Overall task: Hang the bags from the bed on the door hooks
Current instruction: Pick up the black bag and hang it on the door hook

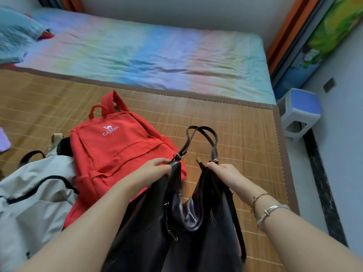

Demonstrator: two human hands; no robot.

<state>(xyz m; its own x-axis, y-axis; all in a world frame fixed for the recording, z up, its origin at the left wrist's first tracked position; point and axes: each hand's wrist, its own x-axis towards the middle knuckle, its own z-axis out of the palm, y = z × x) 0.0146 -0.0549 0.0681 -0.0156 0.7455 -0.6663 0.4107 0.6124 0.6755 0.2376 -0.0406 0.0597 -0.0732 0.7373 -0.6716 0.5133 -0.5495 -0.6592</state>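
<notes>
On the bed's mat [235, 134], near its front edge, both hands, left [153, 171] and right [225, 173], grip the dark bag's [157, 232] rim. Its loose strap [202, 138] may snag the red backpack [117, 154] when lifted.

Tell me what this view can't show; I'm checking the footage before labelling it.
- Door hooks: outside the head view.
- Dark leather bag: bottom cut off by the lower edge; left hand and right hand cover its rim corners.
- Grey backpack: cut by the left edge.
- Red backpack: lower part hidden behind the left forearm.
</notes>
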